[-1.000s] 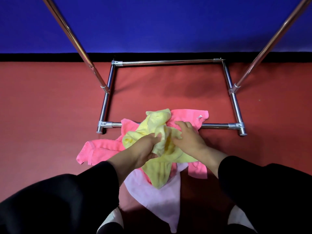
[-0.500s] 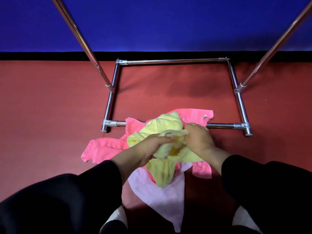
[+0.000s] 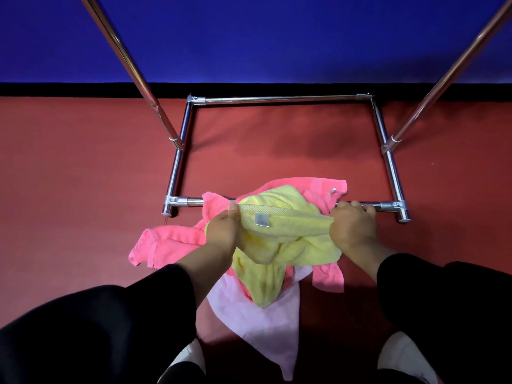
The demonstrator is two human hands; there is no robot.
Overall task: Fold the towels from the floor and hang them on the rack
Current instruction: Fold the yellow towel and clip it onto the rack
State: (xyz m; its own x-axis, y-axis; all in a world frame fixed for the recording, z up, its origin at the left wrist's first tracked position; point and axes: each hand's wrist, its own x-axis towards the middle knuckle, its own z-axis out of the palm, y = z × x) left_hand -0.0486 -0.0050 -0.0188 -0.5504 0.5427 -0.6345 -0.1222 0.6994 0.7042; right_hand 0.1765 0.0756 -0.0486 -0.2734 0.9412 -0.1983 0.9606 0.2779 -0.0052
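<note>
The yellow towel (image 3: 288, 239) sits on top of a heap on the red floor (image 3: 83, 189), just on the near side of the rack (image 3: 279, 98) base, whose near bar passes under the pile. The left hand (image 3: 221, 231) pinches one end of the towel's hemmed edge between thumb and curled fingers, and the right hand (image 3: 350, 228) is closed round the other end, so the hem with its small sewn label (image 3: 261, 219) runs nearly taut between them while the rest sags in loose folds. Beneath it lie a pink towel (image 3: 166, 242), spread to the left and far side, and a pale lilac towel (image 3: 257, 322) trailing toward the near edge. The cloth looks like soft, light terry: limp, not slippery, nothing to break, and likely to droop and bunch wherever it is unsupported. It probably handles best held at the two corners of one hem, as here, so that its own weight pulls it flat once lifted clear; a hold in mid-cloth would likely leave it crumpled. The towels below may cling and drag up with it.
</note>
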